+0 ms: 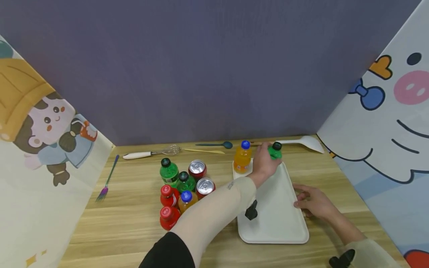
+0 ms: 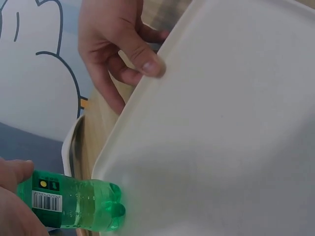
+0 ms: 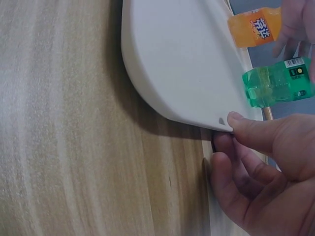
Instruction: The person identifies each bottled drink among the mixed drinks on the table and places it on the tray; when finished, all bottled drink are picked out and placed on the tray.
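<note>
My left hand (image 1: pixel 264 163) grips a small green soda bottle (image 1: pixel 275 150) by its upper part. The bottle stands upright over the far right corner of a white tray (image 1: pixel 273 227), its base close to the tray's surface in the left wrist view (image 2: pixel 106 209). Beside it, an orange soda bottle (image 1: pixel 242 160) with a blue cap stands at the tray's far left corner. At the tray's right edge, my right hand (image 1: pixel 316 203) pinches the rim, thumb (image 3: pixel 246 129) on top and fingers curled below.
Left of the tray stand green bottles (image 1: pixel 169 173), red-capped bottles (image 1: pixel 169 217), another orange bottle (image 1: pixel 187 201) and red cans (image 1: pixel 197 169). Along the back lie a whisk (image 1: pixel 147 154), a yellow knife (image 1: pixel 204 151), a dark spoon (image 1: pixel 226 144) and a white ladle (image 1: pixel 310 142). A fork (image 1: pixel 108 178) lies far left.
</note>
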### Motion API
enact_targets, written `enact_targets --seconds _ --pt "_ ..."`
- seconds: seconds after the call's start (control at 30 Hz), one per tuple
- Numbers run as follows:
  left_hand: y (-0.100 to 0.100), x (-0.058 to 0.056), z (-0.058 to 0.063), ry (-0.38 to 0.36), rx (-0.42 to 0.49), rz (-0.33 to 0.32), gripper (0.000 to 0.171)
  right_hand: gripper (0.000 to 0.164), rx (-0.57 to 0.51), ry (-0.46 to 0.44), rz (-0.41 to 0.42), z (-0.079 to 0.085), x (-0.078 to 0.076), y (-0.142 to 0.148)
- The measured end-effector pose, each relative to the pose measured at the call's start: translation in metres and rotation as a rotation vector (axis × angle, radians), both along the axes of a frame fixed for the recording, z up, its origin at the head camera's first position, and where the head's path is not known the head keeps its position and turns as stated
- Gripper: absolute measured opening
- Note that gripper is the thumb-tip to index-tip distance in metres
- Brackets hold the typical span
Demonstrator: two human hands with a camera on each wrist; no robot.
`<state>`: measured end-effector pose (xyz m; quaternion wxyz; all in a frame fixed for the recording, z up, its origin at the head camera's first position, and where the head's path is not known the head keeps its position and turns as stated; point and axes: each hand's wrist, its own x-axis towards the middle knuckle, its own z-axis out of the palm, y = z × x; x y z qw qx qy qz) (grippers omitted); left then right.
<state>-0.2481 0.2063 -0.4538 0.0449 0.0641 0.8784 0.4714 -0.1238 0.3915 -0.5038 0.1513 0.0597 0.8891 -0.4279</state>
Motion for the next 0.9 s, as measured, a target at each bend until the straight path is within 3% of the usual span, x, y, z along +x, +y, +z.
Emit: enact_targets --seconds 0.3,0.73,0.9 --pt "-0.008 0.001 0.015 -0.028 -0.031 -0.063 0.064 0.074 0.027 -0.001 0.004 -0.002 -0.002 0.001" --pt "-0.028 0.016 0.058 -0.045 -0.016 -0.141 0.066 0.074 0.045 -0.013 0.003 -0.004 -0.004 0.003" --pt "-0.043 0.022 0.075 -0.046 -0.004 -0.221 0.064 0.074 0.061 0.008 0.027 -0.004 -0.002 0.004"
